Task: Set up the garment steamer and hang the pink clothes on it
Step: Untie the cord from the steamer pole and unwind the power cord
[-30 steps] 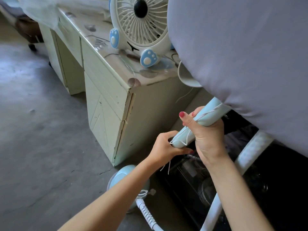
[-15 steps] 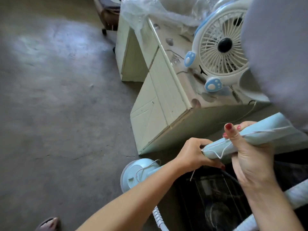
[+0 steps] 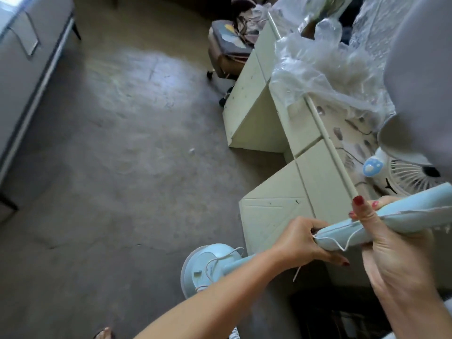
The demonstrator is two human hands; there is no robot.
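Observation:
A light blue steamer board end (image 3: 401,214) with a white drawstring looped on it lies nearly level at the lower right. My right hand (image 3: 391,250) grips it round the middle, thumb on top. My left hand (image 3: 303,241) pinches its narrow tip where the string comes out. The round blue steamer base (image 3: 208,265) stands on the floor under my left forearm, a white cord on top of it. A grey padded board cover (image 3: 420,69) fills the upper right. No pink clothes are in view.
A cream desk (image 3: 274,192) stands close on the right with crumpled clear plastic (image 3: 325,67) and a white fan with blue paws (image 3: 401,174) on top. A wheeled chair (image 3: 227,47) is behind it. A bed edge (image 3: 24,69) runs along the left. Bare concrete floor (image 3: 110,155) lies between.
The view has swung left and up, showing more floor and the bed. Both hands keep their hold on the blue board end, which now lies flatter.

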